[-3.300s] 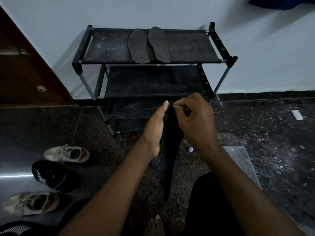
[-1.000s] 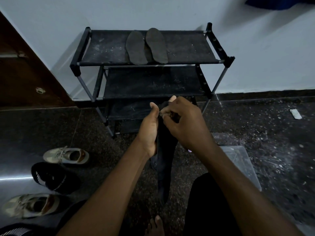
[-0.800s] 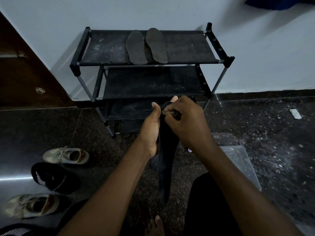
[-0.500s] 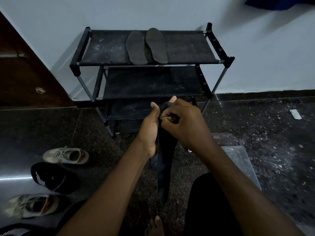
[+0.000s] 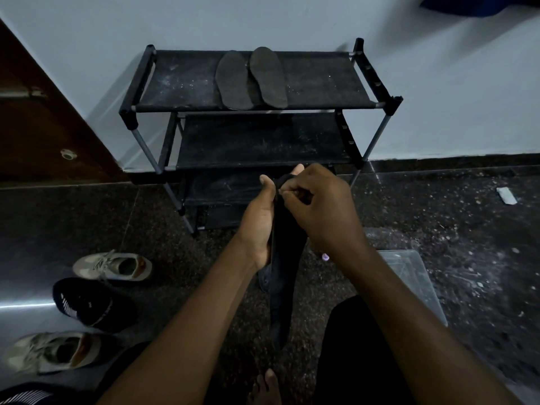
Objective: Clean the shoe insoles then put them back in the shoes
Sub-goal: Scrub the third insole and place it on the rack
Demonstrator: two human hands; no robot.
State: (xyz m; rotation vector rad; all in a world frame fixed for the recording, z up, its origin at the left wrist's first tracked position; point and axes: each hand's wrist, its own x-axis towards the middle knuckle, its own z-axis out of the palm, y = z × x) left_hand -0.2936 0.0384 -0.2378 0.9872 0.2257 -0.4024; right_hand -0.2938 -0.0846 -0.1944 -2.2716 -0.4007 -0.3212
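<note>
The dark insole (image 5: 285,276) hangs with its long axis straight down from the left hand (image 5: 260,226), whose grip wraps its upper side; the right hand (image 5: 321,209), fingers curled, pinches the top end, likely picking dirt

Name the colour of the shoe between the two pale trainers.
Black shoe, white markings; head view.
</note>
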